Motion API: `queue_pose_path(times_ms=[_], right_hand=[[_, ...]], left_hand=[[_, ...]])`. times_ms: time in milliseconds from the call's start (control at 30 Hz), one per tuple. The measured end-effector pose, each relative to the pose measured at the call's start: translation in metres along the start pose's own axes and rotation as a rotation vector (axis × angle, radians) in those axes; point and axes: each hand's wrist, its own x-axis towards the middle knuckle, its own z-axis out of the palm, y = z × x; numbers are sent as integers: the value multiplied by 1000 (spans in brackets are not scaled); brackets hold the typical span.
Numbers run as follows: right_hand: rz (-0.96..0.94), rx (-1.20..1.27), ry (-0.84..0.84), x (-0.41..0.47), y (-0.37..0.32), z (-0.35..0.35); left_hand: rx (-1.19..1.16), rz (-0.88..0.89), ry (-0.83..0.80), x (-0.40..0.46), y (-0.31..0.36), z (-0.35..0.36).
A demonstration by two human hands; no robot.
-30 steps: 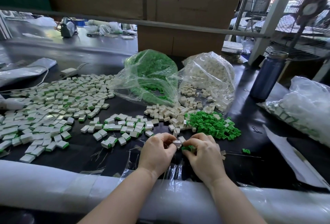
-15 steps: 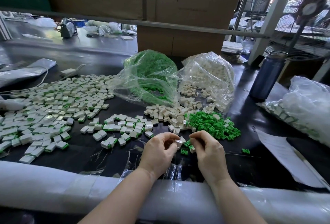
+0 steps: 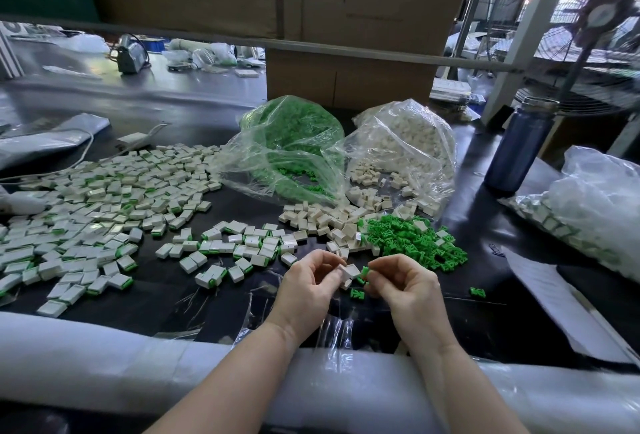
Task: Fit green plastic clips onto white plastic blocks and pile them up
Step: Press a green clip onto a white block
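A white block (image 3: 350, 271) is pinched in the fingers (image 3: 332, 269) of the left hand (image 3: 311, 286). A green clip (image 3: 365, 271) is pinched in the fingers of the right hand (image 3: 405, 290), just beside the block, not yet seated. A second block seems tucked lower in the left hand; not certain.

Step in hand, as judged: clip to be lined up with the block's open end, kept square, then pushed straight in until flush. The block should be held by its flat sides so the opening is left free. A tilted clip would likely jam.

Loose green clips (image 3: 415, 243) are heaped just beyond the right fingers; bare white blocks (image 3: 322, 217) lie beyond both hands. Two spare clips (image 3: 356, 293) lie on the table (image 3: 166, 291) below the fingers. Finished pieces (image 3: 104, 212) are spread well off to the left.

Containers, farther back: one clear bag of green clips (image 3: 294, 149), mouth open toward the hands; beside it one clear bag of white blocks (image 3: 405, 149), some spilled out. A third bag (image 3: 588, 215) far right appears to hold finished pieces.
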Motion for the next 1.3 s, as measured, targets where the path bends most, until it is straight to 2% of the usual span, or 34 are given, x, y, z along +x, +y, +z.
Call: queue_pose_path(times_ms=[167, 467, 733, 1067, 1300], right_hand=[[-19, -30, -11, 1, 0, -1], [-44, -58, -45, -1, -2, -1], [-67, -141, -74, -1, -3, 1], [-10, -140, -100, -1, -2, 1], [38, -151, -122, -1, -1, 0]], left_hand=[[-58, -2, -74, -3, 3, 0], [-13, 10, -147, -3, 3, 1], [12, 20, -139, -1, 2, 0], [-45, -11, -102, 0, -1, 1], [40, 11, -127, -1, -1, 2]])
